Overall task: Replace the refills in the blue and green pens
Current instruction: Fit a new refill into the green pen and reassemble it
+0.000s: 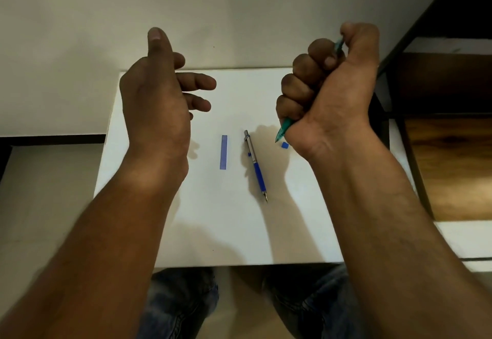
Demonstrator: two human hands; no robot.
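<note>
My right hand [330, 91] is raised above the white table [213, 226] in a closed fist around the green pen [281, 132]; its tip sticks out below the fist and its top end shows by the thumb. The blue pen [255, 165] with a silver upper half lies on the table between my hands, tip pointing toward me. My left hand [157, 96] hovers over the table's left side, fingers apart and curled, holding nothing. No loose refill can be seen.
A blue tape strip [224, 152] is stuck on the table left of the blue pen. Two small blue tape squares [285, 145] [249, 154] mark spots near the pens. A dark wooden shelf unit [447, 130] stands at the right. My knees show below the table's near edge.
</note>
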